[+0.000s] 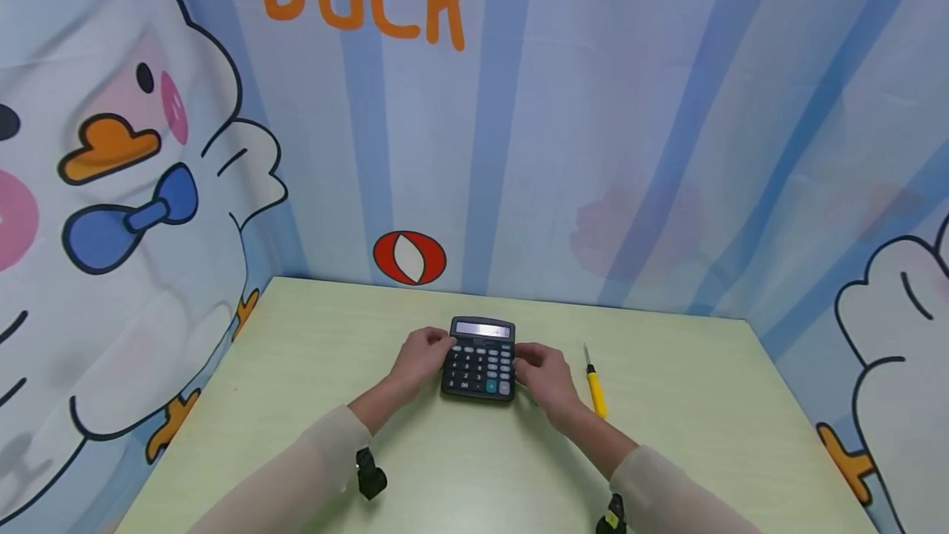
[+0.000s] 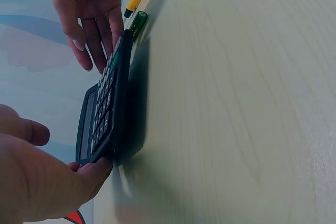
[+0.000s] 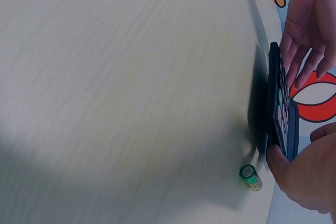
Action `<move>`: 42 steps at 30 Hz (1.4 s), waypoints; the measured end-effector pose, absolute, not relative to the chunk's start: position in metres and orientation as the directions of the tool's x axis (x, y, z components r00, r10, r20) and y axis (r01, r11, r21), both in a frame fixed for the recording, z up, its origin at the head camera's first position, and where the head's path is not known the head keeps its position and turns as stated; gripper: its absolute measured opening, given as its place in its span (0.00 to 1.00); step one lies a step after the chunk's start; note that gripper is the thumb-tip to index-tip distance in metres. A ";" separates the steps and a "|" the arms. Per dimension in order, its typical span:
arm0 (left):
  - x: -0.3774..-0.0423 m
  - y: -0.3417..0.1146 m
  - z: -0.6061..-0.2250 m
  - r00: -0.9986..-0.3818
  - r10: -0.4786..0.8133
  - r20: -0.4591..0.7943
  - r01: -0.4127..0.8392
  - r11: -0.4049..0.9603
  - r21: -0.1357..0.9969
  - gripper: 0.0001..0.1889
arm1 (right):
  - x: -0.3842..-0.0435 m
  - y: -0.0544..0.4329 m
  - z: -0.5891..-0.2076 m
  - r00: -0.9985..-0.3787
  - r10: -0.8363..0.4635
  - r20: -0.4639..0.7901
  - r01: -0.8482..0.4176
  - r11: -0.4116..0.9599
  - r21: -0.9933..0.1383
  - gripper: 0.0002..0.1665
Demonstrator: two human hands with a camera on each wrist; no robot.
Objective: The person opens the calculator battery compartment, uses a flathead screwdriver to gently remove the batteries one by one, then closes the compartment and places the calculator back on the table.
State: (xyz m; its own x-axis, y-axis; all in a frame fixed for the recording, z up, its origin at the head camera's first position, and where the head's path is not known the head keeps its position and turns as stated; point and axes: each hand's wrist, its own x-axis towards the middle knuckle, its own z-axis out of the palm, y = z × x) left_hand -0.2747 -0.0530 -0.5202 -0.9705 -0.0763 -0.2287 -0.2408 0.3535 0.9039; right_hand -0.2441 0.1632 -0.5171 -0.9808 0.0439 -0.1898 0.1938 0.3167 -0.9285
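Observation:
A black calculator (image 1: 478,361), its keys and display facing up, is between the two hands over the table. The left hand (image 1: 423,361) holds its left edge, and the right hand (image 1: 547,376) holds its right edge. Seen from the left wrist, the calculator (image 2: 107,98) looks tilted, with a shadow beside it on the tabletop. Fingers of the left hand (image 2: 47,182) are at its near edge. From the right wrist, the right hand (image 3: 307,174) has fingertips at the calculator's lower edge. Near it lies a green battery (image 3: 251,178). The calculator's underside is hidden.
A screwdriver with a yellow handle (image 1: 596,392) lies on the table right of the right hand. The pale wood-grained table (image 1: 319,336) meets a printed duck curtain (image 1: 549,147) at its back edge. Dark wrist cameras (image 1: 370,475) hang below the sleeves.

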 end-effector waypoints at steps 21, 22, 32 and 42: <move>-0.277 -0.060 -0.510 -0.962 0.091 -0.258 -0.184 0.482 0.857 0.31 | -0.240 0.170 -0.501 -0.976 -0.056 -0.212 0.168 0.429 -0.887 0.24; -0.276 -0.061 -0.506 -0.959 0.115 -0.259 -0.170 0.499 0.850 0.32 | -0.240 0.171 -0.499 -0.976 -0.071 -0.205 0.152 0.447 -0.881 0.24; -0.268 -0.063 -0.475 -0.932 0.309 -0.187 0.056 0.636 0.770 0.36 | -0.238 0.183 -0.488 -0.962 -0.246 -0.117 -0.069 0.634 -0.770 0.25; -0.273 -0.068 -0.464 -0.873 0.484 -0.062 0.342 0.697 0.630 0.41 | -0.237 0.208 -0.466 -0.843 -0.538 0.010 -0.447 0.689 -0.570 0.36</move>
State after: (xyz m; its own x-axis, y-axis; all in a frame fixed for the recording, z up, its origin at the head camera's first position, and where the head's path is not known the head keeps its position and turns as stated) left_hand -0.2730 -0.0683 -0.4639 -0.8730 0.4837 -0.0619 0.3416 0.6971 0.6304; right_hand -0.2374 0.2080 -0.4662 -0.8428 -0.5381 0.0097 -0.4466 0.6893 -0.5704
